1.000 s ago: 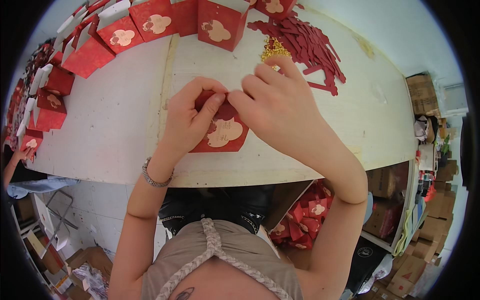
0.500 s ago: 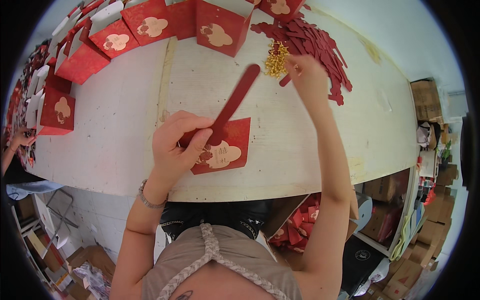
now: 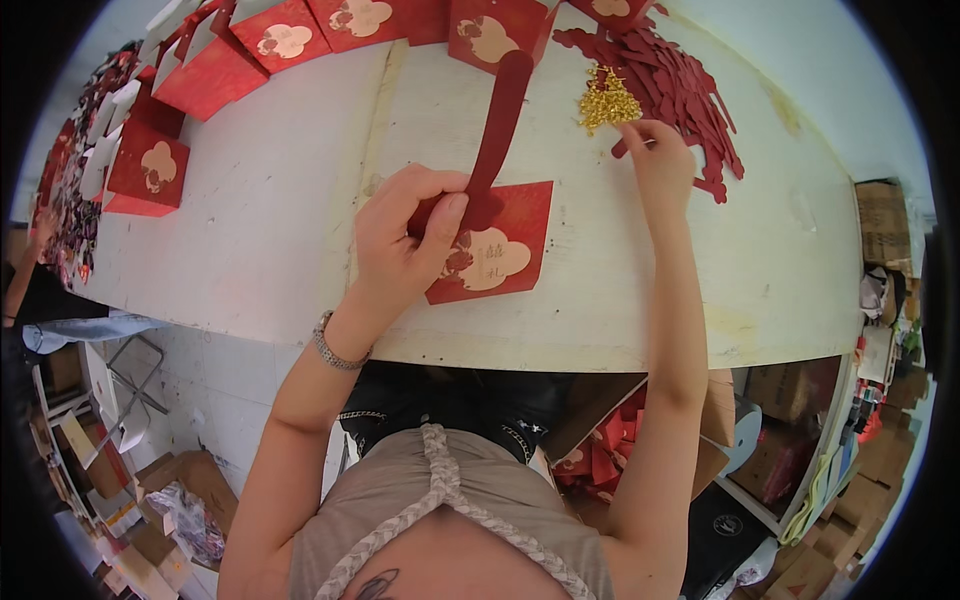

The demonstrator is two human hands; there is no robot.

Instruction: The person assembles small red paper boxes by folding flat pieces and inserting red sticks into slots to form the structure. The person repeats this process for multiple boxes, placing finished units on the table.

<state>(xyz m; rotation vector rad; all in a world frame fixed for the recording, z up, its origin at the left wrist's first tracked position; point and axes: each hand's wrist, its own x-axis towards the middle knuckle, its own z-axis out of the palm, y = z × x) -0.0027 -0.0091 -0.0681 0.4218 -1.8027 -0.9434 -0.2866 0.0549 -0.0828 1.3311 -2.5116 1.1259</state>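
My left hand is closed, thumb and fingers pinching a long dark red strip with a rounded end; it stands up at a slant. Under the strip lies a flat folded red gift box with a pale cloud-shaped panel, its left part hidden by my fingers. My right hand has its thumb and fingertips pinched together at the near edge of a pile of small gold fasteners; what they hold is too small to make out. Behind that pile is a heap of dark red strips.
Open red boxes stand along the table's far and left sides. The white table curves around me. Below it on the right, a carton holds red pieces. A co-worker's arm shows at the far left.
The view has shifted, so the table and boxes sit further right and higher. The strip in my left hand stands more upright. My right hand's fingertips have drawn to the pile's near edge.
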